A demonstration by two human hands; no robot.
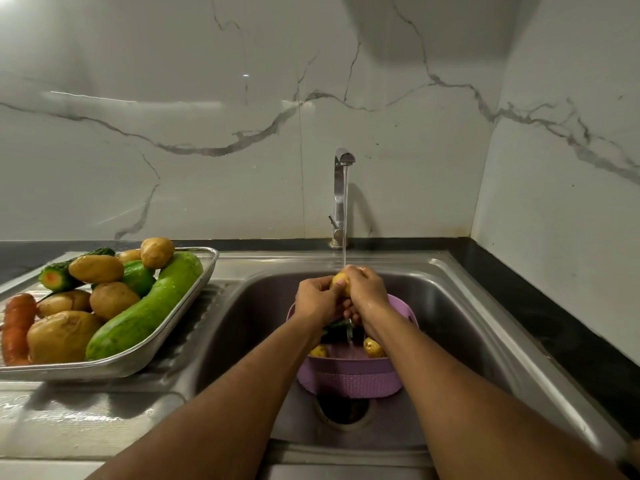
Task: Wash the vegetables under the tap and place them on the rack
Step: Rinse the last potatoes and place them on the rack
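Both hands meet over the sink (450, 299), w/ a small yellow potato (341, 282) held between them right under the water stream (344, 216) from the tap (341, 188). Left hand (317, 299) has its fingers curled round the potato's left side; right hand (363, 289) wraps over the top and right side, fingers pressed together on it and wet. Most of the potato is hidden by the hands, only a yellow patch shows.

Below the hands sits a purple colander (349, 379) in the sink basin, above the drain (344, 410). Inside it: two more small potatoes (374, 348) and a dark green veg (337, 325) (too covered by the wrists to say what kind). Water runs off the hands into the colander.

On the draining board to the left, a metal mesh rack (194, 296) carries the wet veg: a long pale-green gourd (145, 313) lying diagonally, several large potatoes (62, 336), a carrot (17, 327) at the left edge, a cucumber (138, 277) and a cut bitter gourd (57, 275) at the back. One potato rests on top of the pile near the rack's far rim.

Dark tabletop (540, 306) runs behind and right of the sink; marble-look wall (207, 116) behind.
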